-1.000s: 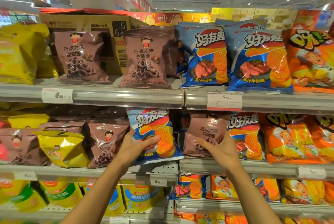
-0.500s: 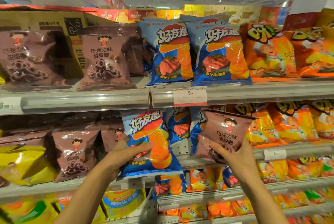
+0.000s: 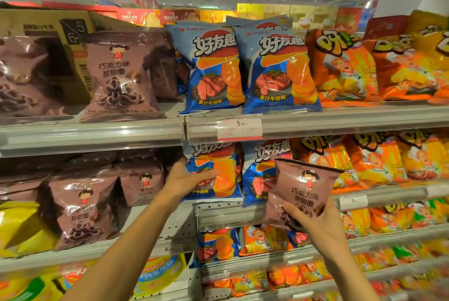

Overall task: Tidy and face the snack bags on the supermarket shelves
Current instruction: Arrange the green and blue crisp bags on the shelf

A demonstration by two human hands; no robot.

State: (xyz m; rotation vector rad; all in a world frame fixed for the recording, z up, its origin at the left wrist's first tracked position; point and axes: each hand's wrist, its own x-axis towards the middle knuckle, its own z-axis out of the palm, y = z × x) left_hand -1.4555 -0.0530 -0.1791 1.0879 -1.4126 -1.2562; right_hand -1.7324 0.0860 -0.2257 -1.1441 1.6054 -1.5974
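Middle shelf (image 3: pixel 230 215), the perforated metal one under the 5.90 price tag (image 3: pixel 239 128): blue steak-flavour chip bags are standing toward its left end, orange puffed-snack bags (image 3: pixel 374 162) are running on toward its right end. On the neighbouring bay's shelf to the left, brown chocolate ring bags (image 3: pixel 80 208) are leaning at the front edge.

Blue chip bag (image 3: pixel 216 174): upright at the left front corner of the middle shelf, face out. The left hand (image 3: pixel 187 180) is grasping it, thumb lying across the front panel, fingers hidden behind the left edge. Judging by the puffed film, it is light, air-filled and glossy, so likely slippery; contents are brittle, so a squeeze at the middle could crush chips. Better hold: side seams or the flat top crimp.

Brown chocolate ring bag (image 3: pixel 303 191): off the shelf, held in front of its front edge, overlapping a second blue chip bag (image 3: pixel 262 174), tilted with its top leaning right. The right hand (image 3: pixel 313 220) is gripping it from below, fingers curled over the lower front, palm under the base. It looks small, soft-walled and light; one hand is enough. It seems to be in the wrong bay and probably belongs with the brown bags to the left.

Film on both is crinkling easily, so faces will need smoothing once set down.
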